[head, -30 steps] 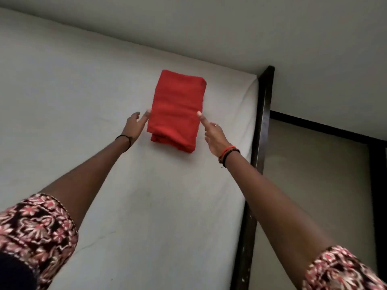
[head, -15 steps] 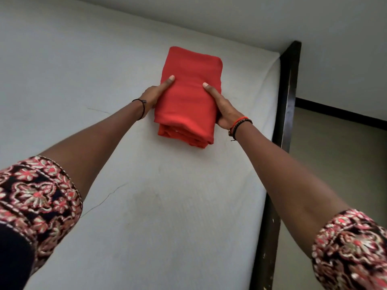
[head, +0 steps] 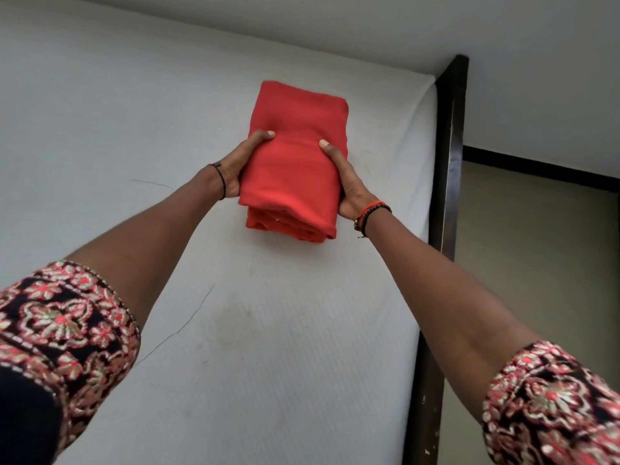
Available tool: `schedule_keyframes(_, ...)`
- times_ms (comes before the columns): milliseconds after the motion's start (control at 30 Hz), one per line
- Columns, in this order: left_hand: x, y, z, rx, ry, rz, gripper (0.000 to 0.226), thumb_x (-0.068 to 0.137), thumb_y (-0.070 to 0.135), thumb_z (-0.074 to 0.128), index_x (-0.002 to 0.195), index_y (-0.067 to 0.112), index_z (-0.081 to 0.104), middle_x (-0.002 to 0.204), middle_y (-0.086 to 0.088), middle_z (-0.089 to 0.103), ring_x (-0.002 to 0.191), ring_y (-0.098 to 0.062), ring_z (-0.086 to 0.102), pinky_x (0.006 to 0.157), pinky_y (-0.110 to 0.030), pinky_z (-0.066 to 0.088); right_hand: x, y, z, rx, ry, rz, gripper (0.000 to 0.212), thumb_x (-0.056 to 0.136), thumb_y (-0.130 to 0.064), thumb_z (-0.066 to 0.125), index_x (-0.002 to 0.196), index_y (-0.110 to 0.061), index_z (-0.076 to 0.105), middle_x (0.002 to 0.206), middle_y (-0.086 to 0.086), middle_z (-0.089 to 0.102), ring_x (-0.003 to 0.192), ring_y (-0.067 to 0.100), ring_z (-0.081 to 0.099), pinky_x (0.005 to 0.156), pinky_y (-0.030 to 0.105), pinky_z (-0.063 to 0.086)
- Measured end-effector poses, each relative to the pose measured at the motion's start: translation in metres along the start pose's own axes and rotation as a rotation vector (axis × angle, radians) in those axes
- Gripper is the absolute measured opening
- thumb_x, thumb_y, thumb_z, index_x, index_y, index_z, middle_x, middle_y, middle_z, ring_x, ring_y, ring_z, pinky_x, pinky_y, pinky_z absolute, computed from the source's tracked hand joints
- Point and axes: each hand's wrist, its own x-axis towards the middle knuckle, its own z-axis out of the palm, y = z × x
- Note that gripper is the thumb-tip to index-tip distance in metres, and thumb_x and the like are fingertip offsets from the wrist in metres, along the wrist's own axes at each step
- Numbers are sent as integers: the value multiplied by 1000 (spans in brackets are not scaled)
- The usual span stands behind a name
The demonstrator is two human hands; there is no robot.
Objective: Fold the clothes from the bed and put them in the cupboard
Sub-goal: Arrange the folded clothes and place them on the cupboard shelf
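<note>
Head view.

- Task item: red folded cloth (head: 295,169), a thick rectangular stack of several layers. The layered edges face the camera at the near end.
- Location: on the white mattress (head: 268,347), in the far right part of it, near but apart from the dark wooden bed frame (head: 448,156) that runs along the mattress's right edge. Cannot tell whether the stack rests on the mattress or is lifted just clear of it.
- Left hand (head: 236,166): grips the left side of the stack. The thumb lies on the top surface and presses a shallow dent into the fabric. The other fingers are hidden by the cloth.
- Right hand (head: 349,186): grips the right side in the same way, thumb on top pointing away from the camera, remaining fingers out of sight under or behind the stack.
- Both arms are extended forward, one on each side of the stack.
- Thin black wrist band (head: 219,177) on the left wrist; red and black bead bracelets (head: 370,213) on the right wrist.
- Patterned sleeves (head: 63,327), dark with red and gold flowers, at the lower corners of the frame.
- Mattress surface shows faint thin dark lines and a dull smudge near the middle.
- Grey wall (head: 402,25) behind the bed; beige floor (head: 536,280) to the right of the frame, with a dark skirting strip (head: 536,166) where the wall meets it.
</note>
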Motion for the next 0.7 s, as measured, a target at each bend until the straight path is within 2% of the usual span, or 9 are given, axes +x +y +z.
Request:
schedule_keyframes(67, -11, -9, 4, -36, -30, -29, 39, 83, 51, 59, 107, 21, 64, 92, -3, 73, 81, -17, 71, 72, -32, 58, -16, 5, -5, 38, -5, 21, 36, 85, -46, 64, 112, -21, 63, 108, 6, 72, 102, 21, 67, 95, 38, 52)
schedule_keyframes(200, -35, -35, 18, -88, -73, -100, 49, 80, 51, 63, 116, 20, 61, 102, -7, 71, 85, -20, 70, 76, -35, 57, -53, 23, -19, 90, -5, 85, 38, 86, -45, 62, 115, -22, 61, 106, 6, 72, 100, 21, 67, 93, 37, 52)
schedule_keyframes(367, -77, -58, 55, -111, -81, -168, 63, 66, 50, 72, 119, 18, 61, 100, -9, 71, 84, -23, 70, 78, -37, 56, -110, 38, -43, 159, 19, 151, 36, 85, -46, 63, 110, -20, 63, 100, 6, 74, 92, 19, 69, 90, 36, 53)
schedule_keyframes(500, -117, -68, 95, -101, -87, -167, 58, 70, 49, 70, 117, 17, 62, 104, -10, 71, 85, -23, 69, 82, -37, 55, -164, 39, -66, 182, 47, 162, 37, 82, -46, 66, 108, -20, 64, 96, 6, 75, 92, 21, 69, 89, 37, 53)
schedule_keyframes(633, -158, -71, 142, -79, -70, -185, 52, 76, 50, 67, 117, 18, 62, 101, -10, 72, 82, -23, 69, 78, -36, 54, -219, 35, -87, 199, 69, 154, 52, 76, -47, 71, 118, -19, 62, 104, 8, 73, 94, 21, 70, 87, 36, 54)
schedule_keyframes(700, -179, -74, 171, -70, -73, -191, 52, 77, 50, 65, 118, 18, 62, 102, -10, 72, 82, -23, 69, 77, -36, 55, -249, 31, -103, 208, 89, 127, 52, 77, -45, 72, 120, -19, 62, 105, 8, 73, 92, 20, 70, 86, 35, 55)
